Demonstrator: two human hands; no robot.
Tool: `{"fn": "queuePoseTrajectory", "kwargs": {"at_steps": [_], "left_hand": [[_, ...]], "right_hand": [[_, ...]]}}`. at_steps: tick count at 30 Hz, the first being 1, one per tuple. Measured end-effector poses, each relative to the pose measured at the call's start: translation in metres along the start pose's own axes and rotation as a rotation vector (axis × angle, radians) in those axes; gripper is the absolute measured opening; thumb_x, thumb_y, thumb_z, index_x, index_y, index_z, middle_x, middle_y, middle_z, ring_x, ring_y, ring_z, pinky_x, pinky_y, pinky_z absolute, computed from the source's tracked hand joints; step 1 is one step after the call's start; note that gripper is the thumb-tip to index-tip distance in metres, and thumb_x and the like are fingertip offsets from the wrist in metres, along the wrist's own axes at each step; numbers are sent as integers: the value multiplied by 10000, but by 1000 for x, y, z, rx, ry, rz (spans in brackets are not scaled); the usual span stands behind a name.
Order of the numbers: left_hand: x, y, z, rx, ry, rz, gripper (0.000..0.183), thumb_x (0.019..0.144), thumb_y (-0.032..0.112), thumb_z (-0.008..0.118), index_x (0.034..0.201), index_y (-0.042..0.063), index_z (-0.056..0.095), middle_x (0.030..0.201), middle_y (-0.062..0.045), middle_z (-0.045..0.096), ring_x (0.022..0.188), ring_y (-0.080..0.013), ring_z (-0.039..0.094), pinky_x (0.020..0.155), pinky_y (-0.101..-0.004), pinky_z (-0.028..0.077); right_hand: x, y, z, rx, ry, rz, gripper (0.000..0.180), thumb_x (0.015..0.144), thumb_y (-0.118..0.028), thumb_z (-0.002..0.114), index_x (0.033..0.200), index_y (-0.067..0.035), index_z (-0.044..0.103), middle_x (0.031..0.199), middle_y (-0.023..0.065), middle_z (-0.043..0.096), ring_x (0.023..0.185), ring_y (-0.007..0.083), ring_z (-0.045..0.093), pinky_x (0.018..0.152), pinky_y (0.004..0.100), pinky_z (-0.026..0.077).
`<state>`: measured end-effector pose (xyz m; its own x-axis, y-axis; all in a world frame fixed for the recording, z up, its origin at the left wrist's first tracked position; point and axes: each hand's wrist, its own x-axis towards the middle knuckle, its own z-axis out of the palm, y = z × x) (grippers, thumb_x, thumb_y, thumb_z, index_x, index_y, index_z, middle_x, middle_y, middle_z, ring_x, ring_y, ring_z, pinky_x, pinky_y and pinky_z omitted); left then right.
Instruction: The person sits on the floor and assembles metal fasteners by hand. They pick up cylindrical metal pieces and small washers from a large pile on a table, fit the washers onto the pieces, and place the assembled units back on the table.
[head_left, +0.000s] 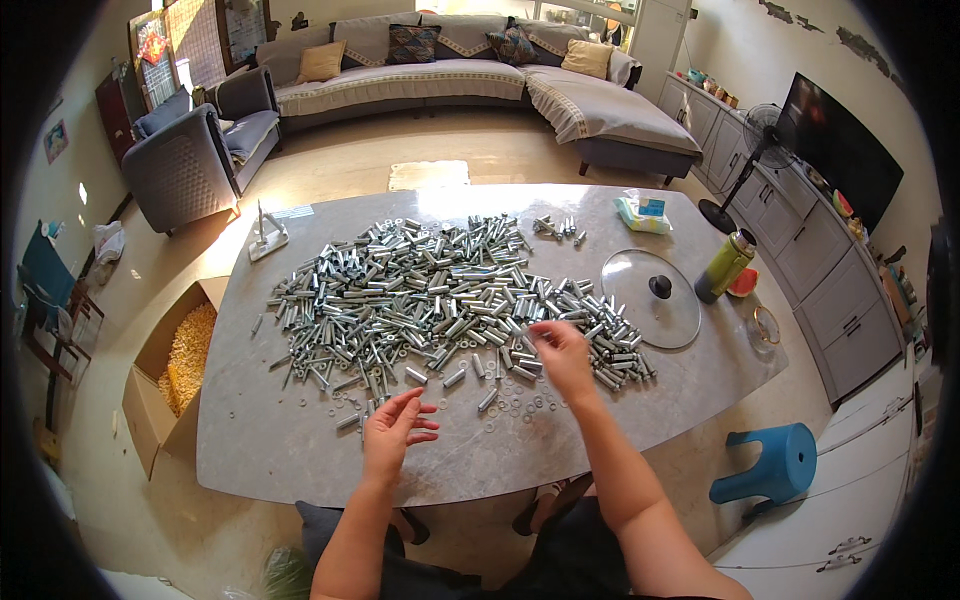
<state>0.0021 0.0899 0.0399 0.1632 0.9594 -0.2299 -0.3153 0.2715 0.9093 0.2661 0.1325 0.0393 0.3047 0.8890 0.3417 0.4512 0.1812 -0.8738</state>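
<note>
A broad heap of metal expansion-anchor sleeves and bolts (420, 285) covers the middle of the grey table (285, 457). My right hand (564, 360) reaches to the heap's near right side, fingertips bent together among the sleeves. Blur there hides whether something is pinched. Closer to the table's front, my left hand (394, 435) hovers palm inward, its fingers apart and nothing visible in them. Some sleeves and bolts lie just behind and left of it. Between the hands are a loose sleeve (487, 399) and several flat washers (514, 405).
A glass lid (651, 300), green bottle (724, 266), watermelon piece (743, 283) and glass dish (765, 326) occupy the table's right side. Behind them is a wipes pack (643, 214). A cardboard box (142, 405) stands left of the table, a blue stool (780, 461) right.
</note>
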Motion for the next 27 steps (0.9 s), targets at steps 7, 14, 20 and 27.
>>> {"fn": "queuePoseTrajectory", "kwargs": {"at_steps": [7,14,20,27], "left_hand": [[5,2,-15,-51,50,-74,259,880,180,534,1079,15,555,888,-109,626,668,-152,608,575,-284,526],[6,5,-20,-34,65,-70,250,876,170,535,1069,14,565,884,-98,627,670,-142,601,574,-283,520],[7,2,-19,-20,21,-80,238,873,162,538,1061,19,571,893,-95,632,679,-138,605,588,-279,524],[7,0,-17,-18,16,-101,227,872,159,540,1048,21,577,893,-88,629,677,-135,601,590,-285,527]], "right_hand": [[32,53,-45,-607,330,-176,172,742,-15,554,900,-21,622,966,123,566,908,291,537,805,364,429],[27,38,-35,-804,303,-343,151,689,-86,619,835,-66,650,935,108,580,891,267,539,784,374,420],[2,11,9,-625,-67,-293,163,639,-245,707,695,-102,653,747,66,568,784,253,526,712,383,401],[-12,3,30,-766,-144,-275,263,616,-335,737,672,-102,627,720,69,557,772,252,519,688,361,407]]}}
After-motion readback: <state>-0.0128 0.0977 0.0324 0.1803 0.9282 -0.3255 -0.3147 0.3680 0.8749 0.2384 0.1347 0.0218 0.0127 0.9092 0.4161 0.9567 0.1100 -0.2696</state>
